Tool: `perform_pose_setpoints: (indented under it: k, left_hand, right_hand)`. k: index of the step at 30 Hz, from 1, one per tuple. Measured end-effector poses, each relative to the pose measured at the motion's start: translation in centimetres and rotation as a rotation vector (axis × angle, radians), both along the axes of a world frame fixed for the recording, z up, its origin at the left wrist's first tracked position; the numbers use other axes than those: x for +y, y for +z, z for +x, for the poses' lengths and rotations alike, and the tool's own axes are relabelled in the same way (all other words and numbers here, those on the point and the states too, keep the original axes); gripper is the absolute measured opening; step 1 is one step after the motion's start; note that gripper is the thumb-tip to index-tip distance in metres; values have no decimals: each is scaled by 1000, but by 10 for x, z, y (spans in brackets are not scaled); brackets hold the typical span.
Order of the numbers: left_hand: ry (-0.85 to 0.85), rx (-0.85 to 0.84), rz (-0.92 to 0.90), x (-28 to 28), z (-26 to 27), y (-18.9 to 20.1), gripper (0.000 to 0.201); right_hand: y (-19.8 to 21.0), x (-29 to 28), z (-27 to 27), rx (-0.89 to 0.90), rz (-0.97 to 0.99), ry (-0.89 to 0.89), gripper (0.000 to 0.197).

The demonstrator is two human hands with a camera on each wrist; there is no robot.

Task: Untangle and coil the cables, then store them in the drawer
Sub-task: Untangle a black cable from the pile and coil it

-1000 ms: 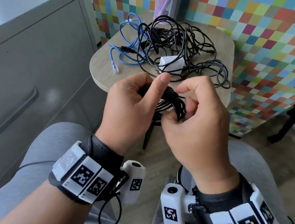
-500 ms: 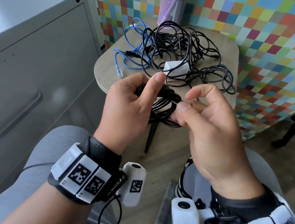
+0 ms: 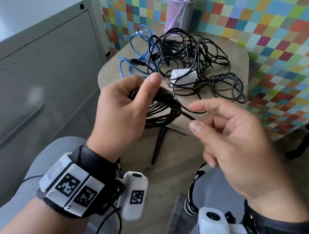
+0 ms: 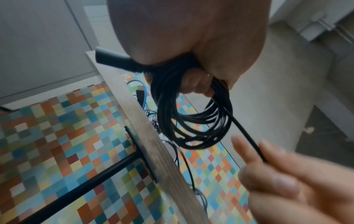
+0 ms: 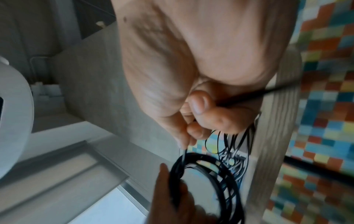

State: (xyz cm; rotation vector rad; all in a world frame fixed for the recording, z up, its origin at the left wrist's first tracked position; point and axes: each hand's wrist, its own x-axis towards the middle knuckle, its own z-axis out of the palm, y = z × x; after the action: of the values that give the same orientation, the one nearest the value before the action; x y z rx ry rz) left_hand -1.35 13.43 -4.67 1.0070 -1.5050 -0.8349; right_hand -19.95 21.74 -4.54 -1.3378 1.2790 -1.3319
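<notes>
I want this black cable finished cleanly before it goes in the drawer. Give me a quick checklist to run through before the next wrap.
1. Coil secured: ok. The left hand grips the black coil, its loops bunched together.
2. Free end controlled: ok. The right hand pinches the loose strand leading off the coil.
3. Strand free of the pile: cannot tell. Past the right hand it runs on towards the tangled cables on the small table.
4. Plug tucked in: not ok. One black connector sticks out beside the left hand.
5. Drawer ready: not ok. The grey cabinet front looks closed.
</notes>
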Motion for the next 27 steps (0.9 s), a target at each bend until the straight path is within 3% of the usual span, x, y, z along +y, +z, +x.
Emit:
perform_pose_setpoints:
  k: [5,8,12,16,19,20,22,24,27]
  left_hand:
    - [-254,315,220,1,3,10,51]
    - [-357,418,302,3,4,13,43]
    - [-491,542,434,7,1,12,51]
    - [-545,582,473,12,-4,8,53]
    - [-520,578,413,14,-9,6,43]
    - [-500,567,388,14,-11,6,39]
    - [-446,534,338,13,-13,6,35]
    - [-395,472,287,11,-13,7,37]
    - [-310,326,204,11,-10,8,38]
  right_hand:
    - [-3,-2,-4,232,-230,-175,16]
    - [-10,-5,1,345,-334,-243,16]
    - [-13,-6,12,389,-434,-318,18]
    - [-12,-5,25,247,-358,-287,22]
    - [-10,-3,34,-230,-179,-120,33]
    - [-11,-3,34,-306,-159,-77,41]
    - [-13,-5,34,-275,-157,-15,46]
    - [-15,-7,37,-228,-148,-15,29]
    - [-20,-8,40,-238,-130,-87,24]
